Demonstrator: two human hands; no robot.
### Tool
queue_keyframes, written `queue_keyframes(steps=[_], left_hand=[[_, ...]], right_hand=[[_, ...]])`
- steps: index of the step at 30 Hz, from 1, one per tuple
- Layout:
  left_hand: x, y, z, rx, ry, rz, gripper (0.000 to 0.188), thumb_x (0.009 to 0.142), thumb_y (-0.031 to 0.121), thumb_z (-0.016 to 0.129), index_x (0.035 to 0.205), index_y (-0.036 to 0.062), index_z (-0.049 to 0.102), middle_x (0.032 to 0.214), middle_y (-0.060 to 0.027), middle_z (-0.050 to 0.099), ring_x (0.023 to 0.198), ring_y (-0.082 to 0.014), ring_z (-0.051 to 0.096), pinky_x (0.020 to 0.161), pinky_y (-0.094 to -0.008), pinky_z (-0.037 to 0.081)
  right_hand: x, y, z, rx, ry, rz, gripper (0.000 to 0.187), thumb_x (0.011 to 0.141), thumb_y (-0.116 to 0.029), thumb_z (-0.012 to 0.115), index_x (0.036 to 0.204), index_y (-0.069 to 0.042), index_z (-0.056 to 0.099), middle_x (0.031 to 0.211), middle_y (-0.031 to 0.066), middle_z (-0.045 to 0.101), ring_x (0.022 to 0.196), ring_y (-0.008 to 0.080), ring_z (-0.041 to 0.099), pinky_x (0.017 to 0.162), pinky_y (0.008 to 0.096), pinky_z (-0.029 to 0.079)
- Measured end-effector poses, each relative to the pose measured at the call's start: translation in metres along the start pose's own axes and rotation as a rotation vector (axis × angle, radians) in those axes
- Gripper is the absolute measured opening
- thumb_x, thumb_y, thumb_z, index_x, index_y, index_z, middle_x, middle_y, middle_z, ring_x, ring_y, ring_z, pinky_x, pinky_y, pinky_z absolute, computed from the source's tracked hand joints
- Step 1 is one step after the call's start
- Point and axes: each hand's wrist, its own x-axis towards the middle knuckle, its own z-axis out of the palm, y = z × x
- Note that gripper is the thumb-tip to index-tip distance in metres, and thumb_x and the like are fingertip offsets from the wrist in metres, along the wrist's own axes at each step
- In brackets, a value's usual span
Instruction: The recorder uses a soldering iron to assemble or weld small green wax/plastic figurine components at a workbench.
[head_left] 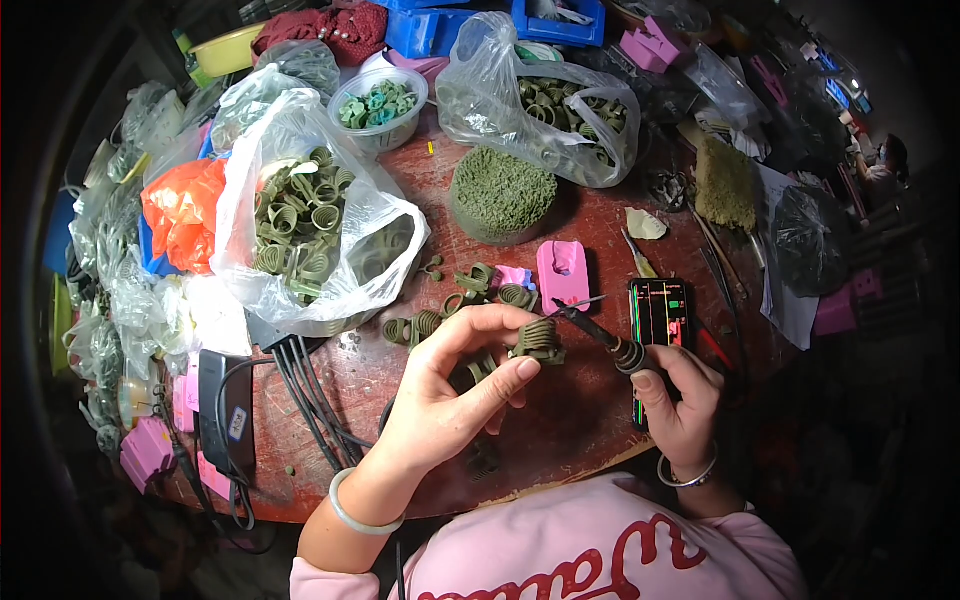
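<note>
My left hand [440, 400] pinches a small dark green ribbed piece [541, 341] between thumb and fingers, above the table's near middle. In my right hand [685, 405] is a black pen-shaped tool [602, 337] with a thin metal tip, gripped by the fingers and pointing up and left. Its tip is just above the green piece, by the front of a pink block [566, 276] with a hollow in its top; I cannot tell if they touch. Several similar ribbed green pieces [427, 323] lie around and partly behind my left hand.
A plastic bag of green pieces [325, 215] stands left, with another bag [485, 85] behind. Green granules [503, 190] fill a round container beyond the pink block. A lit phone [650, 310] lies beside my right hand. Black cables [305, 390] run along the table's left.
</note>
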Motion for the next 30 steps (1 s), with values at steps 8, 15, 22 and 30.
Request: queue_keyframes(steps=[8, 15, 22, 30], left_hand=[[0.0001, -0.0020, -0.0007, -0.008, 0.004, 0.010, 0.033, 0.088, 0.009, 0.068, 0.117, 0.0025, 0.056, 0.100, -0.0043, 0.063, 0.072, -0.0059, 0.057, 0.046, -0.0169, 0.045], [0.0004, -0.0022, 0.0001, -0.009, 0.007, 0.011, 0.032, 0.088, 0.007, 0.067, 0.117, 0.0029, 0.056, 0.096, -0.0034, 0.062, 0.071, -0.0053, 0.057, 0.046, -0.0166, 0.044], [-0.0009, -0.0054, -0.0005, 0.039, 0.048, 0.005, 0.031, 0.087, 0.008, 0.068, 0.115, 0.0033, 0.054, 0.095, -0.0039, 0.062, 0.068, -0.0053, 0.057, 0.046, -0.0171, 0.043], [-0.0007, -0.0001, -0.0020, -0.189, -0.009, -0.068, 0.033, 0.090, 0.011, 0.065, 0.120, 0.0036, 0.052, 0.102, -0.0053, 0.063, 0.068, -0.0074, 0.058, 0.045, -0.0174, 0.042]], right_hand=[[-0.0032, 0.0013, -0.0009, 0.032, -0.005, 0.048, 0.023, 0.087, -0.018, 0.069, 0.092, 0.004, 0.063, 0.074, 0.0130, 0.063, 0.064, 0.0266, 0.064, 0.057, 0.0317, 0.047], [-0.0048, 0.0011, -0.0012, 0.052, 0.015, 0.077, 0.026, 0.087, -0.020, 0.069, 0.091, 0.004, 0.063, 0.074, 0.0130, 0.062, 0.064, 0.0265, 0.063, 0.058, 0.0318, 0.048], [-0.0055, 0.0025, -0.0002, 0.028, 0.016, 0.010, 0.027, 0.087, -0.022, 0.069, 0.091, 0.004, 0.063, 0.073, 0.0118, 0.061, 0.061, 0.0255, 0.061, 0.056, 0.0319, 0.046], [-0.0039, 0.0008, 0.0004, -0.009, 0.006, -0.044, 0.025, 0.087, -0.021, 0.070, 0.092, 0.002, 0.062, 0.072, 0.0111, 0.061, 0.059, 0.0245, 0.060, 0.053, 0.0311, 0.045]])
